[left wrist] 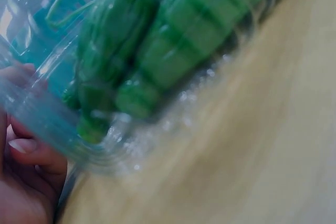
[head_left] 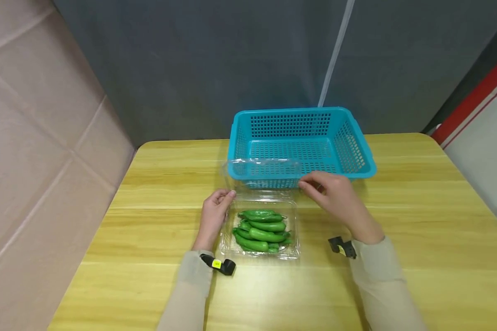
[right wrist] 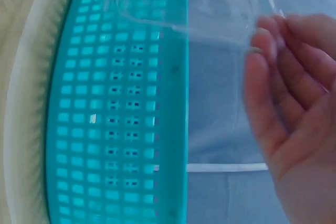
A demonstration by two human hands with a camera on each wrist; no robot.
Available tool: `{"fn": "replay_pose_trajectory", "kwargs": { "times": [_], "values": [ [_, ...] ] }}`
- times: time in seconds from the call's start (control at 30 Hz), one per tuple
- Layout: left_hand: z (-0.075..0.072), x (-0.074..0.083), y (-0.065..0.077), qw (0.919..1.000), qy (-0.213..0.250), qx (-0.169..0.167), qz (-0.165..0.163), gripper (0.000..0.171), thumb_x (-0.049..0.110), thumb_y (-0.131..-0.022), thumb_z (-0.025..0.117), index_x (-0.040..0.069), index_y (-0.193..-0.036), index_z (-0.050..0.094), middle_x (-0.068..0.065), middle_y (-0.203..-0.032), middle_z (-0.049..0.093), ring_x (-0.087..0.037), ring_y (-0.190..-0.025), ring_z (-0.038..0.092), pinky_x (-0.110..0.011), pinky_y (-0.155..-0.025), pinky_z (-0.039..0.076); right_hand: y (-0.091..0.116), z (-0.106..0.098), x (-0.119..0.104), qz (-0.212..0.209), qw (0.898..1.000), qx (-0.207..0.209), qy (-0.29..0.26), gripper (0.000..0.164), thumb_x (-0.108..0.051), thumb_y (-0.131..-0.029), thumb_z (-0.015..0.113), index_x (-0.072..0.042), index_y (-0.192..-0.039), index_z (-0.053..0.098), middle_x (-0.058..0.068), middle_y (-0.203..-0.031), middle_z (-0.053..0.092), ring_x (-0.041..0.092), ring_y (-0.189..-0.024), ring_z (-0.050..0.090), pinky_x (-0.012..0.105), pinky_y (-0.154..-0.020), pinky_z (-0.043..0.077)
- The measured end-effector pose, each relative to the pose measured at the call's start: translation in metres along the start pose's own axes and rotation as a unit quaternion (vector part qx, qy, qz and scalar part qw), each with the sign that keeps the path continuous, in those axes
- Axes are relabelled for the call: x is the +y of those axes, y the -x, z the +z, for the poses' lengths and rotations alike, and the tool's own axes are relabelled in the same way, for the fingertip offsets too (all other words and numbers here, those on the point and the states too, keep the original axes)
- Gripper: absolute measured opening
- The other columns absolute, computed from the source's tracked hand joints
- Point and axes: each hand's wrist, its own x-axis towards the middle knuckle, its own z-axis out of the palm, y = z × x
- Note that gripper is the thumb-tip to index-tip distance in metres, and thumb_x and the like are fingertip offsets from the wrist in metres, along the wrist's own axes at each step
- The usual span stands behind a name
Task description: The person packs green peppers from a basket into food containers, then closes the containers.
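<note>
A clear plastic clamshell container [head_left: 296, 230] sits on the table with its see-through lid [head_left: 261, 169] raised at the far side. Several green peppers [head_left: 267, 235] lie piled in its base; through the clear wall, the left wrist view shows the peppers [left wrist: 184, 30] up close. My left hand [head_left: 214, 216] holds the container's left edge close to the hinge, fingers curled. At the lid's right edge, my right hand [head_left: 335, 195] pinches the thin plastic between thumb and fingertips, also seen in the right wrist view, where the hand [right wrist: 299, 93] grips a lid corner.
Right behind the container stands a blue perforated basket [head_left: 356, 151], partly seen through the lid. The wooden table [head_left: 157, 184] ends at a dark grey curtain [head_left: 190, 69]. A pale tiled wall [head_left: 37, 115] rises on the left.
</note>
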Motion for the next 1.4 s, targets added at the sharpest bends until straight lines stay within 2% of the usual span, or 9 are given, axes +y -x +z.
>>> {"fn": "replay_pose_trajectory", "kwargs": {
  "times": [0.17,0.37,0.67,0.9,1.0,1.13,1.27,1.3,1.4],
  "values": [
    [0.0,-0.002,-0.001,0.9999,0.012,-0.001,-0.002,0.024,0.026,-0.087,0.06,0.005,-0.099,0.058,-0.009,-0.055,0.045,-0.008,-0.033,0.031,-0.023,-0.032,0.025,0.001,0.0,0.005,0.06,0.997,0.045,-0.007,0.016,-0.014,-0.087,0.059,-0.008,-0.101,0.058,-0.006,-0.067,0.056,0.005,-0.053,0.049,0.023,-0.049,0.042],
    [-0.001,-0.014,-0.008,0.9996,0.029,0.001,-0.001,0.027,0.031,-0.083,0.063,0.007,-0.096,0.059,-0.005,-0.053,0.046,-0.009,-0.033,0.031,-0.024,-0.031,0.024,-0.003,0.004,0.002,0.056,0.997,0.056,-0.01,0.036,-0.015,-0.084,0.064,-0.007,-0.116,0.051,-0.002,-0.075,0.061,0.006,-0.057,0.052,0.026,-0.052,0.045],
    [-0.002,-0.029,-0.014,0.999,0.028,0.024,0.026,0.039,0.044,-0.079,0.063,0.009,-0.097,0.06,-0.002,-0.057,0.047,-0.011,-0.04,0.035,-0.023,-0.035,0.029,-0.004,0.005,-0.003,0.049,0.996,0.074,-0.018,0.015,-0.012,-0.084,0.063,-0.008,-0.098,0.058,-0.007,-0.065,0.055,0.003,-0.052,0.048,0.019,-0.048,0.042],
    [-0.005,-0.018,-0.009,0.997,0.072,-0.025,0.014,0.029,0.026,-0.094,0.046,0.003,-0.107,0.057,-0.004,-0.063,0.045,-0.011,-0.043,0.038,-0.022,-0.035,0.031,0.001,-0.002,-0.005,0.045,0.998,0.037,-0.032,0.011,-0.008,-0.082,0.065,-0.01,-0.091,0.058,-0.007,-0.068,0.058,0.002,-0.054,0.051,0.018,-0.049,0.044],
    [-0.006,-0.01,-0.004,0.9927,0.107,-0.051,0.018,0.034,0.021,-0.098,0.034,-0.003,-0.111,0.054,-0.009,-0.064,0.043,-0.013,-0.042,0.036,-0.023,-0.032,0.027,0.005,-0.005,-0.006,0.023,0.999,0.014,-0.037,0.015,-0.005,-0.079,0.067,-0.009,-0.09,0.058,-0.007,-0.07,0.06,0.002,-0.056,0.053,0.017,-0.05,0.045],
    [-0.008,-0.004,0.001,0.9909,0.117,-0.065,0.013,0.05,0.038,-0.098,0.029,-0.005,-0.11,0.053,-0.011,-0.067,0.044,-0.014,-0.045,0.036,-0.025,-0.033,0.027,0.011,-0.007,-0.008,-0.033,0.999,-0.007,-0.024,0.016,-0.006,-0.078,0.068,-0.009,-0.09,0.058,-0.007,-0.071,0.06,0.002,-0.06,0.054,0.014,-0.052,0.045],
    [-0.01,-0.01,0.0,0.991,0.117,-0.064,-0.005,0.061,0.054,-0.092,0.027,-0.001,-0.097,0.052,-0.008,-0.065,0.046,-0.014,-0.044,0.036,-0.026,-0.033,0.027,0.015,-0.01,-0.012,-0.076,0.997,-0.01,-0.008,0.024,-0.032,-0.088,0.055,-0.009,-0.088,0.059,-0.006,-0.073,0.061,0.003,-0.062,0.055,0.014,-0.052,0.045],
    [-0.011,-0.011,0.0,0.9906,0.117,-0.069,-0.009,0.062,0.055,-0.092,0.025,0.0,-0.099,0.052,-0.008,-0.064,0.046,-0.014,-0.043,0.036,-0.027,-0.033,0.026,0.017,-0.009,-0.013,-0.086,0.996,-0.008,-0.003,0.026,-0.033,-0.09,0.052,-0.008,-0.088,0.06,-0.005,-0.073,0.061,0.003,-0.062,0.056,0.016,-0.051,0.046],
    [-0.013,-0.002,0.008,0.9916,0.098,-0.081,-0.02,0.061,0.053,-0.094,0.019,0.004,-0.117,0.047,-0.009,-0.064,0.046,-0.016,-0.043,0.035,-0.029,-0.032,0.026,0.022,-0.008,-0.014,-0.103,0.995,-0.01,0.014,0.017,-0.025,-0.084,0.063,-0.009,-0.085,0.06,-0.004,-0.075,0.063,0.004,-0.062,0.056,0.018,-0.051,0.046]
  ]
}}
